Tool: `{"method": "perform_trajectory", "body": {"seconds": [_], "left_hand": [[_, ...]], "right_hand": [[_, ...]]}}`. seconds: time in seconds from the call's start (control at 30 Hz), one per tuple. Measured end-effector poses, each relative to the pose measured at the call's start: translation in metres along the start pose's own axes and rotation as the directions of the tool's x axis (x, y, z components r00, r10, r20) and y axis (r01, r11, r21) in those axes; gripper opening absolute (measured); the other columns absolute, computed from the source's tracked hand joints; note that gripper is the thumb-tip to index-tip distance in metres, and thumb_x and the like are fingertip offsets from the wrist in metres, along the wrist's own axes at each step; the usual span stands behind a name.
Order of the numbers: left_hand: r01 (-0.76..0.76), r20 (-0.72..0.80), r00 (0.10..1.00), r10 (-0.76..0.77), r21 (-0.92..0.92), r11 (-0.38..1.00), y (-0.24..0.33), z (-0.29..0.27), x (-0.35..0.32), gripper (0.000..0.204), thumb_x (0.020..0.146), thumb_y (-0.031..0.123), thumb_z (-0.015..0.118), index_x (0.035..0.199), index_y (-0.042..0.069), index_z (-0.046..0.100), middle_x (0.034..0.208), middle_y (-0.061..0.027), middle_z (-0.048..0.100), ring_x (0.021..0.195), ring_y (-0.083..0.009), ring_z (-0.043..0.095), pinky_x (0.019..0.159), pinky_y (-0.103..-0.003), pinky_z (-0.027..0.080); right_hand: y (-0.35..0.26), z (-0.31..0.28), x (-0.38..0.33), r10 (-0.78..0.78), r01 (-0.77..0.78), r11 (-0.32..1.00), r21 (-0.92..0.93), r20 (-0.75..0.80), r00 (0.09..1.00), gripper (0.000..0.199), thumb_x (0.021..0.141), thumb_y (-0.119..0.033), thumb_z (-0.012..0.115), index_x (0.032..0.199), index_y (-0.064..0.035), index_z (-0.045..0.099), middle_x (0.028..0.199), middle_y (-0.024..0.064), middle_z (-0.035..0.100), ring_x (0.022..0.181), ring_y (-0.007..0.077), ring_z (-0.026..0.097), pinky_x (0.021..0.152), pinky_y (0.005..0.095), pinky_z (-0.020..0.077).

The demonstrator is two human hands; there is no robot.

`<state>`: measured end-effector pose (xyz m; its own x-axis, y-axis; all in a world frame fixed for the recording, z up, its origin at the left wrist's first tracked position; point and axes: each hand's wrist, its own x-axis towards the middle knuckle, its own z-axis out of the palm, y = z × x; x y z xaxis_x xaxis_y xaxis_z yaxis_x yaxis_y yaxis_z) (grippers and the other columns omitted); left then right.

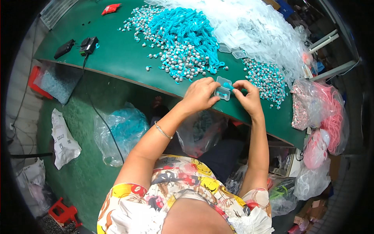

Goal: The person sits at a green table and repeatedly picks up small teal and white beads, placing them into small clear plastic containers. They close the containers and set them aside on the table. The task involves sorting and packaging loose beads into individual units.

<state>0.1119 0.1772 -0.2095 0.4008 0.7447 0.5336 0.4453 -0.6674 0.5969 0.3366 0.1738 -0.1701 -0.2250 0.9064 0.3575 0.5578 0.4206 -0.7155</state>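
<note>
While a black charger lies far left on the green table, the left hand pinches a small clear plastic case at the table's near edge; the right hand grips a turquoise cord at its opening, beside grey-and-turquoise earplugs.

My left hand grips small clear plastic case at green table edge; my right hand pinches turquoise earplug into it. Corded earplug heap beyond.
</note>
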Motion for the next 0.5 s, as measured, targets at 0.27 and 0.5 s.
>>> {"method": "perform_trajectory", "body": {"seconds": [0.27, 0.5], "left_hand": [[0.027, 0.017, 0.999, -0.027, -0.014, 1.0, -0.002, 0.002, 0.002, 0.041, 0.073, 0.018, 0.08, 0.108, 0.006, 0.065, 0.089, -0.0096, 0.061, 0.087, -0.0307, 0.062, 0.075, -0.042, 0.05], [0.041, 0.032, 0.999, -0.04, -0.015, 0.999, -0.003, 0.003, 0.002, 0.04, 0.073, 0.018, 0.08, 0.107, 0.006, 0.064, 0.089, -0.0093, 0.061, 0.088, -0.0307, 0.063, 0.075, -0.042, 0.05]], "right_hand": [[-0.008, 0.01, -0.001, -0.191, 0.219, 0.918, -0.332, 0.117, 0.975, 0.014, 0.076, -0.004, 0.073, 0.088, -0.007, 0.068, 0.086, 0.0055, 0.065, 0.083, 0.0254, 0.063, 0.079, 0.0383, 0.0456], [-0.012, 0.013, -0.005, -0.269, 0.299, 0.863, -0.408, 0.13, 0.954, 0.015, 0.079, -0.006, 0.071, 0.094, -0.0088, 0.07, 0.091, 0.0063, 0.065, 0.088, 0.0268, 0.062, 0.082, 0.0398, 0.0454]]}}
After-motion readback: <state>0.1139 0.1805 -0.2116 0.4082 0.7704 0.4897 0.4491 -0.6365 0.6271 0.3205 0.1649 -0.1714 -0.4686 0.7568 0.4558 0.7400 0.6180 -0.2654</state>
